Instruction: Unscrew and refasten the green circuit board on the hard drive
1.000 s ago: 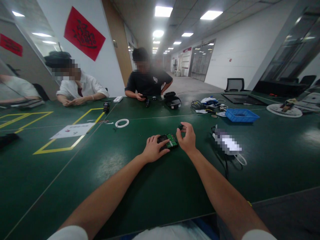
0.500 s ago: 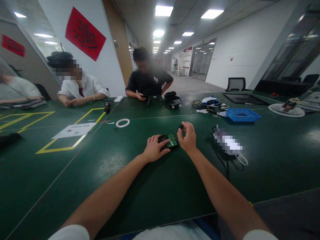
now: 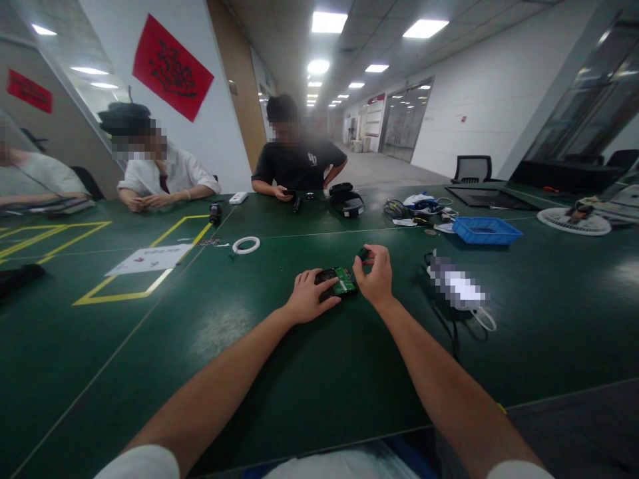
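A small device with a green circuit board [image 3: 345, 282] lies on the dark green table [image 3: 309, 379]. My left hand [image 3: 310, 297] rests over its left side, fingers spread and touching the board, with the thumb along the near edge. Just to the right of the device, my right hand [image 3: 373, 274] is raised with thumb and fingers pinched around a small dark object [image 3: 363, 253]. That object is too small to identify, and the fingers hide part of it.
Right of my hands lies a blurred bright device [image 3: 458, 287] with cables. Farther back are a blue tray [image 3: 485, 230], a white fan grille [image 3: 574, 221] and a white ring [image 3: 246, 245]. People sit across the table; a paper sheet [image 3: 148, 259] lies left.
The view has shifted very slightly. The dark object between my right fingers shows a little more; both hands keep nearly the same place.
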{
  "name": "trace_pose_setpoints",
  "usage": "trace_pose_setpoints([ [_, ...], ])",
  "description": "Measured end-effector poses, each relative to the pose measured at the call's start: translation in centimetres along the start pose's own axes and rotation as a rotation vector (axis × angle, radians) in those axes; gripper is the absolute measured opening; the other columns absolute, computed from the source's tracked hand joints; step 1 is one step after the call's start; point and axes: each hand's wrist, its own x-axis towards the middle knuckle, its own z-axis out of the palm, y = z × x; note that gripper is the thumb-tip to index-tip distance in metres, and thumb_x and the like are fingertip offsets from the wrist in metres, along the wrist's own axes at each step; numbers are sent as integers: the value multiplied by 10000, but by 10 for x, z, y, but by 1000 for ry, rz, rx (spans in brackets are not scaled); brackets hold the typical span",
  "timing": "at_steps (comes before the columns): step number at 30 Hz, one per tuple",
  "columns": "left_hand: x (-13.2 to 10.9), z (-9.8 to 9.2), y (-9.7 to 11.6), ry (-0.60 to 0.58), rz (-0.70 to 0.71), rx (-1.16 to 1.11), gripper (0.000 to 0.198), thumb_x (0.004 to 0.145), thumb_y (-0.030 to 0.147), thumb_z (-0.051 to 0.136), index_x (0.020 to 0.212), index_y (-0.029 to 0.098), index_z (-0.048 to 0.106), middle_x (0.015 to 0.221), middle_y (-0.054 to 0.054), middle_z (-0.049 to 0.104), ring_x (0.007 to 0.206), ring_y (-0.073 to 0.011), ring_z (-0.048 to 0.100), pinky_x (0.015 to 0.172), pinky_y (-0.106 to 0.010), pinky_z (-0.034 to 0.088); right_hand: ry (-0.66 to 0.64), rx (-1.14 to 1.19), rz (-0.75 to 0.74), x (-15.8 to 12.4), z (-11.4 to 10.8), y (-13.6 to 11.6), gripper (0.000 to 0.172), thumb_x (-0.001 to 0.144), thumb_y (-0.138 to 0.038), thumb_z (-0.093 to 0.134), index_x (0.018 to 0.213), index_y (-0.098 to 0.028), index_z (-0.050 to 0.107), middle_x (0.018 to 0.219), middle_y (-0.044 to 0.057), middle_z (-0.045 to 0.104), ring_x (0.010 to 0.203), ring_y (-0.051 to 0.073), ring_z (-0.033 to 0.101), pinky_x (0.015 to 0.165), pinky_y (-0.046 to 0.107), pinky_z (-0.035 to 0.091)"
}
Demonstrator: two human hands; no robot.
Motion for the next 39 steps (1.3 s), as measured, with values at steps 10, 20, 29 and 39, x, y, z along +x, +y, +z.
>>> trace_pose_setpoints([
  [10,-2,0,-4,34,-21,-51,692,891,656,574,1473,287,512,1466,-136,453,1335,-361,405,1107,-560,319,16,17,36,0,0,-4,438,902,-305,643,1287,-193,466,1193,136,516,898,213,621,638,349,620],
  [20,7,2,-20,168,-122,-269,472,1024,507,413,1337,217,615,1272,-90,664,1190,-250,591,1045,-419,447,30,21,46,2,-2,-7,393,912,-310,620,1262,-200,478,1188,126,507,921,206,598,658,335,601],
  [29,1,-7,-102,372,-586,85,306,924,228,510,1150,187,712,1154,-129,668,1130,-296,588,1000,-417,458,7,-243,149,8,-13,14,391,939,-258,502,1322,-177,514,1217,141,508,1046,244,568,861,386,538],
  [39,-2,3,-118,208,-661,166,349,900,305,547,1167,204,749,1131,-152,658,1087,-321,588,971,-426,468,-495,-503,536,-10,-7,46,388,926,-275,493,1293,-174,568,1285,147,498,928,223,621,785,339,484],
])
